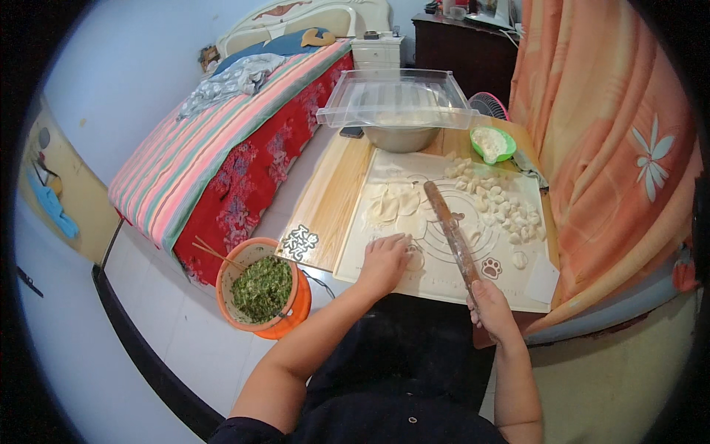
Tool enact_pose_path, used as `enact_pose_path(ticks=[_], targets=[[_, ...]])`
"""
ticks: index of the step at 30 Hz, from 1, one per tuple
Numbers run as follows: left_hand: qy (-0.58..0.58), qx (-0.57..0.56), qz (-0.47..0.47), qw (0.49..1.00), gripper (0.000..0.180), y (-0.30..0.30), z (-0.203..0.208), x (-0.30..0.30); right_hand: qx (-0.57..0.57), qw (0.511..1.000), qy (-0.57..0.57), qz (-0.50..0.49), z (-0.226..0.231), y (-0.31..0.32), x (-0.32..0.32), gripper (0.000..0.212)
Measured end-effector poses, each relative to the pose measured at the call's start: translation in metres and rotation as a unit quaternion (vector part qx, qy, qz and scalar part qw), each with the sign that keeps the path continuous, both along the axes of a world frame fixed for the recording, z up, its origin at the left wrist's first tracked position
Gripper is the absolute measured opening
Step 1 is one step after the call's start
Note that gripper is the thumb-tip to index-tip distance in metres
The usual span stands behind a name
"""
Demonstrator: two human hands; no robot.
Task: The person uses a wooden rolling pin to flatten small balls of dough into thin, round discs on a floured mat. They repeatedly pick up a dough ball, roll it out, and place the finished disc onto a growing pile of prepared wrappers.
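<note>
My right hand (491,309) is wrapped round the near end of a brown wooden rolling pin (448,223), which slants away across a pale kneading mat (355,255). My left hand (386,260) lies palm down on the mat with its fingers extended. Beside its fingertips is a small round of dough (416,260). Overlapping rolled dough wrappers (396,201) are spread at the mat's far left. Several small dough pieces (510,213) are scattered over the right side, and one flattened piece (520,260) lies apart nearer me.
A metal basin (401,139) under a clear plastic lid (396,111) stands at the table's back. A green bowl of flour (503,144) is back right; a white scraper (543,280) lies front right. Left, below the table, a bucket (296,311) holds chopped green filling (262,288) and chopsticks (214,251).
</note>
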State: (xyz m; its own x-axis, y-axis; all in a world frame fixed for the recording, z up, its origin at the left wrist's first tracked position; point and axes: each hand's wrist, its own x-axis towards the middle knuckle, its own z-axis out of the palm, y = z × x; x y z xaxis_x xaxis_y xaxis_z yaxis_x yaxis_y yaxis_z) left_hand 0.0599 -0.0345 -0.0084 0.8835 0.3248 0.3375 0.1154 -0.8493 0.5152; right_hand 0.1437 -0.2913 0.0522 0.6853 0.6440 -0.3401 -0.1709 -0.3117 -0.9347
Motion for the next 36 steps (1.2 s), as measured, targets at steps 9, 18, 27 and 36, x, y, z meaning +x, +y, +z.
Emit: enact_pose_path(ticks=[9,18,27,36], targets=[[0.096,-0.008,-0.057,0.994,0.027,-0.015,0.016,0.009,0.005,1.0,-0.004,0.009,-0.006,-0.003,-0.002,0.038],[0.002,0.16,-0.166,0.973,0.042,-0.034,0.005,-0.013,-0.006,0.998,-0.053,0.016,-0.012,-0.007,0.002,0.036],[-0.01,0.187,0.001,0.982,0.059,0.016,0.036,-0.016,-0.161,0.848,-0.491,0.12,0.005,0.03,0.012,0.04],[0.045,0.211,0.022,0.976,0.065,0.027,0.021,-0.021,-0.222,0.768,-0.591,0.11,-0.026,0.058,0.045,0.066]])
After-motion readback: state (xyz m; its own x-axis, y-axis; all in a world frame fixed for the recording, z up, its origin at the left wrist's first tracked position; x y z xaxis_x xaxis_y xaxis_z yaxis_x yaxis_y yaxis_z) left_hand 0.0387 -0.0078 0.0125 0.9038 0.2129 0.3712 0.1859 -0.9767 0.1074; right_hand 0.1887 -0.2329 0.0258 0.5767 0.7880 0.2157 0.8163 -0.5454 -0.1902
